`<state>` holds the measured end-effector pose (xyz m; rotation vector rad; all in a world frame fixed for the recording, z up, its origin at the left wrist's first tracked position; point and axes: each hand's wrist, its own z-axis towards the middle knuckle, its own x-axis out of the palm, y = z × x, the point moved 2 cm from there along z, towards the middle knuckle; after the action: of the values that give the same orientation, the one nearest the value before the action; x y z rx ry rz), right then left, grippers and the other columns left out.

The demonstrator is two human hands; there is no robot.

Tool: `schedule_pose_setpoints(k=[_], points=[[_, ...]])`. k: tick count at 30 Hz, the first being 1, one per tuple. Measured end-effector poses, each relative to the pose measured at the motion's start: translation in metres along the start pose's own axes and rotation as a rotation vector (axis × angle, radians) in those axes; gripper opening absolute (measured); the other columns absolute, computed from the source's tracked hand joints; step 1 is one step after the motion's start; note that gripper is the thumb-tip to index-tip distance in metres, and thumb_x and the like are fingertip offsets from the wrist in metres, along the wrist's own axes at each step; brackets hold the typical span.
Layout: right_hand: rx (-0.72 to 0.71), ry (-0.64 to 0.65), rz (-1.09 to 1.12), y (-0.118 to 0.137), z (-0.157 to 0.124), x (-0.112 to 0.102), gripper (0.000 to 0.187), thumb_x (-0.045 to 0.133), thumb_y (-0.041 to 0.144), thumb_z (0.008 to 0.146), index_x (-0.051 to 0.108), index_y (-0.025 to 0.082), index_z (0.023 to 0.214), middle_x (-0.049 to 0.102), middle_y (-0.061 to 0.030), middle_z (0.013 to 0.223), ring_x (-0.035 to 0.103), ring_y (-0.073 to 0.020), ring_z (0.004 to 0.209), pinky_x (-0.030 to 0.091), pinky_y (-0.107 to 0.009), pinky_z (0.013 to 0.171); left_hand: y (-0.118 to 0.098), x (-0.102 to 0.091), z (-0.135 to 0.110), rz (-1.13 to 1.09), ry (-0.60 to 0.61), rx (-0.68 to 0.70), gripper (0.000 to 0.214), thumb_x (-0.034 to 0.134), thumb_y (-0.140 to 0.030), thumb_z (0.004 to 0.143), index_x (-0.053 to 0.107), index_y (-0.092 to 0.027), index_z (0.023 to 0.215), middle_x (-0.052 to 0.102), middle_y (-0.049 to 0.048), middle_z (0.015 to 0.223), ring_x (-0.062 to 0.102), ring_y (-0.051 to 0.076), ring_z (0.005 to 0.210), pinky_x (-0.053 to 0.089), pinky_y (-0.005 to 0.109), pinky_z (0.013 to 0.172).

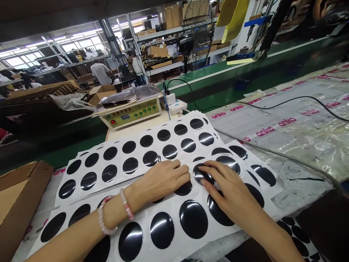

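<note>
My right hand has its thumb and fingers on a round black disc with a shiny rim, which rests on the front sheet. Close by on the left, my left hand is closed with its fingers curled down; whatever is under its fingertips is hidden. Two bead bracelets circle that wrist. Beneath both hands lies a white sheet bearing rows of glossy black round stickers. Farther back is a stack of similar sheets with smaller black rounds.
An open cardboard box stands at the left. Behind the sheets sits a control box with buttons, beside a white power strip. A cable crosses the plastic-covered table on the right. A green conveyor runs behind.
</note>
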<state>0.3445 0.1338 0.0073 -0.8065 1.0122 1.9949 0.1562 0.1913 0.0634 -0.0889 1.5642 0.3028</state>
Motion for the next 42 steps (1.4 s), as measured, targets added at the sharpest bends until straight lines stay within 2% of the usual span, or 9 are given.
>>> schedule_pose_setpoints(k=[6, 12, 19, 24, 29, 34, 36, 39, 42], points=[[0.011, -0.009, -0.011, 0.001, 0.001, -0.001, 0.025, 0.038, 0.026, 0.098, 0.054, 0.021, 0.117, 0.053, -0.0082, 0.118, 0.052, -0.0249, 0.105, 0.049, -0.041, 0.083, -0.001, -0.02, -0.035, -0.487, -0.054, -0.183, 0.018, 0.034, -0.004, 0.095, 0.045, -0.018, 0.092, 0.053, 0.0009, 0.088, 0.048, 0.015, 0.079, 0.044, 0.028, 0.073], [0.006, 0.009, -0.024, -0.001, 0.0, 0.001, 0.026, 0.039, 0.027, 0.099, 0.052, 0.021, 0.12, 0.051, -0.0078, 0.12, 0.05, -0.0253, 0.107, 0.049, -0.044, 0.084, 0.002, 0.002, -0.005, -0.181, -0.055, -0.204, 0.032, 0.035, -0.011, 0.098, 0.042, -0.016, 0.129, 0.05, 0.0122, 0.127, 0.056, 0.021, 0.091, 0.049, 0.033, 0.066], [0.033, 0.03, -0.011, 0.001, -0.001, 0.002, 0.024, 0.04, 0.026, 0.099, 0.051, 0.023, 0.12, 0.05, -0.0068, 0.121, 0.05, -0.0249, 0.108, 0.048, -0.045, 0.087, 0.008, 0.008, -0.001, -0.33, -0.107, -0.143, 0.013, 0.042, -0.013, 0.097, 0.055, -0.015, 0.095, 0.058, 0.0057, 0.102, 0.053, 0.017, 0.085, 0.048, 0.029, 0.073], [0.034, 0.005, -0.021, 0.005, -0.001, 0.002, 0.024, 0.038, 0.026, 0.099, 0.052, 0.022, 0.119, 0.051, -0.0075, 0.119, 0.051, -0.0256, 0.106, 0.049, -0.045, 0.085, 0.016, -0.018, -0.05, -0.82, -0.099, -0.3, 0.013, 0.043, -0.02, 0.098, 0.05, -0.018, 0.087, 0.06, 0.0048, 0.107, 0.055, 0.015, 0.097, 0.046, 0.028, 0.085], [0.013, -0.017, -0.069, 0.006, -0.001, 0.004, 0.026, 0.037, 0.025, 0.1, 0.054, 0.018, 0.117, 0.052, -0.0099, 0.118, 0.051, -0.0262, 0.104, 0.049, -0.044, 0.083, 0.038, -0.038, -0.115, -1.369, -0.412, -0.561, 0.022, 0.05, -0.037, 0.096, 0.047, -0.02, 0.083, 0.064, 0.0041, 0.087, 0.059, 0.018, 0.09, 0.047, 0.023, 0.07], [-0.01, -0.05, -0.097, 0.004, 0.0, 0.007, 0.026, 0.036, 0.025, 0.101, 0.054, 0.016, 0.117, 0.053, -0.011, 0.118, 0.051, -0.0268, 0.104, 0.048, -0.045, 0.082, 0.027, -0.051, -0.097, -1.515, -0.642, -0.65, 0.042, 0.061, -0.035, 0.09, 0.029, -0.019, 0.068, 0.031, -0.006, 0.056, 0.033, 0.007, 0.047, 0.029, 0.016, 0.044], [-0.009, -0.046, -0.08, 0.004, 0.001, 0.007, 0.025, 0.037, 0.025, 0.1, 0.054, 0.016, 0.117, 0.052, -0.0105, 0.119, 0.051, -0.0267, 0.105, 0.048, -0.044, 0.083, 0.014, -0.055, -0.076, -1.321, -0.598, -0.678, 0.04, 0.065, -0.026, 0.087, 0.029, -0.019, 0.07, 0.034, -0.0066, 0.059, 0.031, 0.006, 0.049, 0.028, 0.015, 0.044], [-0.011, -0.062, 0.009, 0.007, 0.002, 0.001, 0.021, 0.041, 0.023, 0.1, 0.054, 0.018, 0.116, 0.053, -0.0085, 0.118, 0.051, -0.0248, 0.108, 0.046, -0.042, 0.089, -0.01, -0.056, -0.042, -1.074, -0.333, -0.559, 0.018, 0.058, -0.016, 0.088, 0.044, -0.024, 0.095, 0.055, -0.0037, 0.091, 0.045, 0.006, 0.058, 0.041, 0.018, 0.054], [0.007, -0.173, 0.108, 0.008, -0.001, -0.013, 0.019, 0.042, 0.02, 0.1, 0.054, 0.02, 0.114, 0.054, -0.0061, 0.117, 0.052, -0.0205, 0.11, 0.044, -0.035, 0.094, -0.034, -0.042, -0.014, -0.729, 0.048, -0.38, 0.061, 0.052, -0.01, 0.089, 0.025, -0.032, 0.139, 0.051, 0.0028, 0.124, 0.056, 0.011, 0.067, 0.048, 0.026, 0.061]])
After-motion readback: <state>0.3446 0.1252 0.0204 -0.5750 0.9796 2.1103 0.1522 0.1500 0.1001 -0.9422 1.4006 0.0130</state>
